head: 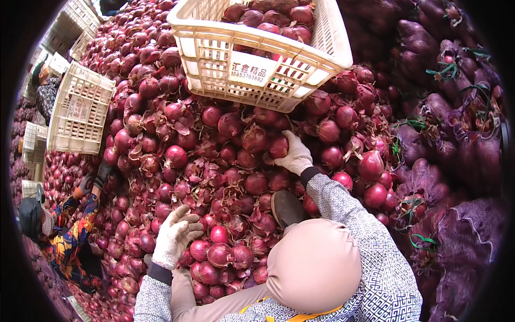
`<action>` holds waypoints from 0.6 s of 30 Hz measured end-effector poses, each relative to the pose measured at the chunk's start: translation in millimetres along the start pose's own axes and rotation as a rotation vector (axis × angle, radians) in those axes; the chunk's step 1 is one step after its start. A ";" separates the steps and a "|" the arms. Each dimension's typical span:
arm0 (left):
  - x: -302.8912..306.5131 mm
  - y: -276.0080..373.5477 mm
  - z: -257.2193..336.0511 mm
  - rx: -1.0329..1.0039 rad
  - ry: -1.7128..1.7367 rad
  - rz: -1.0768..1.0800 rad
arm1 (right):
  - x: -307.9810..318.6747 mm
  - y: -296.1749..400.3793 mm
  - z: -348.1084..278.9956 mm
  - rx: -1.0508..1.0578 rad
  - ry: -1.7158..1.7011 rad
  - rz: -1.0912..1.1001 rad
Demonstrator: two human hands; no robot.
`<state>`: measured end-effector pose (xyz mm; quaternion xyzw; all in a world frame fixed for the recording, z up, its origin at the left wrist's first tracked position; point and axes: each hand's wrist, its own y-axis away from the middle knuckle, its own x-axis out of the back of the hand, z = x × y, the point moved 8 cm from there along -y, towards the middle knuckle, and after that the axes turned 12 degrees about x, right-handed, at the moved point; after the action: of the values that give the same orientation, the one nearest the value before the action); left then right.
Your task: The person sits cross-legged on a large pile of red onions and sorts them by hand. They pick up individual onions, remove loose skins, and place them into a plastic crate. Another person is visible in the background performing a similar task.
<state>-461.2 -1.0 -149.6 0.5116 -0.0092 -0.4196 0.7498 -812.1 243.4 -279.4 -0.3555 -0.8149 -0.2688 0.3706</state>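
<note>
My right hand [295, 155], in a white knit glove, has its thumb and fingers around a red onion [278, 147] in the pile. The onion sits low among its neighbours, just below the crate. Lower left, my left hand [177, 235] wears a matching glove with a dirty palm side. Its fingers are apart with nothing in them, above the red onion pile [209, 173] and left of a cluster of smooth onions [219, 254]. Beyond my right hand stands a cream plastic crate [257, 48], tilted on the pile, with red onions [277, 18] inside. Its front bears writing.
Purple mesh sacks [430, 120] of onions with green ties line the right side. Another crate [80, 108] leans at left. A co-worker in a patterned garment [74, 249] reaches into the pile with gloved hands [94, 181]. My dark shoe [287, 207] rests on the onions.
</note>
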 end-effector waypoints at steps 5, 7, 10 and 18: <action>8.1 1.1 -7.3 0.034 0.011 0.020 | 2.5 39.6 -51.6 0.261 -0.021 -0.059; 11.7 -1.2 -7.3 0.026 0.014 0.035 | -22.9 72.3 -83.8 0.203 -0.216 -0.267; 14.1 -2.7 -5.7 0.008 0.012 0.052 | -79.2 123.7 -125.1 0.279 -0.842 -0.606; 25.8 7.8 -5.3 -0.005 0.017 0.074 | 106.2 74.9 -47.6 0.410 0.123 0.540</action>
<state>-437.3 -12.5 -156.8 0.5126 -0.0211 -0.3873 0.7660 -784.3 295.5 -154.2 -0.4598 -0.7045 -0.0128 0.5405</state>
